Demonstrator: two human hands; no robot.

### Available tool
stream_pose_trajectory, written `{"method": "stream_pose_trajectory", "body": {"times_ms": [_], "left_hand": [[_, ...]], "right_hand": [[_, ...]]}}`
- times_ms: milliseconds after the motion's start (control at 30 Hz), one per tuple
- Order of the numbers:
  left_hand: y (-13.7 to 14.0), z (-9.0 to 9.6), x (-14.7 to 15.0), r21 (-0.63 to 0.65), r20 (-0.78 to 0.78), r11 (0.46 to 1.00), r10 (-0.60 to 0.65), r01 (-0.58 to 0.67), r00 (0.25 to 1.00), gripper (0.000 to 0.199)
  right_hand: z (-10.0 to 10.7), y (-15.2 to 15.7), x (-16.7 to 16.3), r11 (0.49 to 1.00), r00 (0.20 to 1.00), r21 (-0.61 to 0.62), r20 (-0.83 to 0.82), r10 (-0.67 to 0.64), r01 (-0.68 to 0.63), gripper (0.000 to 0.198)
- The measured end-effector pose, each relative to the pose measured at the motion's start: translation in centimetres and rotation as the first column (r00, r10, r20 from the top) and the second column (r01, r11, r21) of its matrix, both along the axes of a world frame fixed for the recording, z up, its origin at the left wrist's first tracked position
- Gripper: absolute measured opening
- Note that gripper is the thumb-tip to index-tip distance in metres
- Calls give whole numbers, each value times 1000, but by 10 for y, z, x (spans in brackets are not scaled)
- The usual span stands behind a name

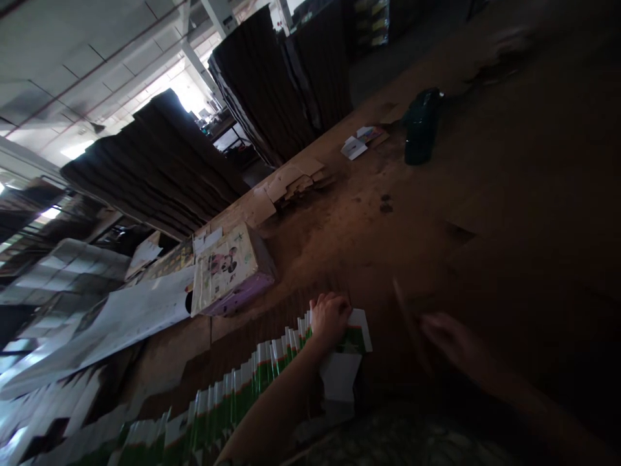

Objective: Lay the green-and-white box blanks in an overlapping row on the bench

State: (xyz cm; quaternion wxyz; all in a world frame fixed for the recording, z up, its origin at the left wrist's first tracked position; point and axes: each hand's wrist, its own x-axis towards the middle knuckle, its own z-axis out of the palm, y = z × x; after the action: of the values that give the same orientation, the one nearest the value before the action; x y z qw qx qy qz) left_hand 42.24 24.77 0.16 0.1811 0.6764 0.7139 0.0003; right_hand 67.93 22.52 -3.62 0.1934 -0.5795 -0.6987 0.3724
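A long slanting row of flattened green-and-white cartons (pixel 233 395) stands packed on the table. My left hand (pixel 331 318) bends its fingers over the upper end of this row, closed on an end carton (pixel 359 330) whose white flaps stick out to the right. Below that hand, a white flap (pixel 341 375) hangs toward me. Off to the right, my right hand (pixel 451 336) is smeared by motion and dim. A thin brownish strip (pixel 410 317) stands at its fingertips, apparently pinched there; its kind cannot be made out.
A taped printed box (pixel 233 268) sits left on the brown table (pixel 339 226). Cardboard scraps (pixel 291 184) and a small opened carton (pixel 361 142) lie along the far edge, with a dark green jug-like container (pixel 423 126) beyond. Tall cardboard stacks (pixel 155 165) stand behind.
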Motion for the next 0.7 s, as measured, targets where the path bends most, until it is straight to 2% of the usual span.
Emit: {"method": "stream_pose_trajectory", "body": {"times_ms": [100,200,300,533,700], "left_hand": [[0,0,1,4,-3,1000,7,-7,1000,14],[-2,-4,2,16,-5,1000,3,-3,1000,15],[-3,-8,5,36,-31,999,-9,10,999,14],[-3,-8,8,18,-71,999,-46,47,996,13],[-4,-8,9,23,-92,998,-57,59,994,17]], "right_hand": [[-20,-19,-42,973,973,8,1,231,-231,58],[-51,-37,-60,971,966,17,108,237,-240,56],[-70,-45,-63,978,972,57,132,193,-202,55],[-72,-45,-65,973,971,77,111,211,-220,54],[-63,-44,-69,972,960,126,225,169,-201,52]]}}
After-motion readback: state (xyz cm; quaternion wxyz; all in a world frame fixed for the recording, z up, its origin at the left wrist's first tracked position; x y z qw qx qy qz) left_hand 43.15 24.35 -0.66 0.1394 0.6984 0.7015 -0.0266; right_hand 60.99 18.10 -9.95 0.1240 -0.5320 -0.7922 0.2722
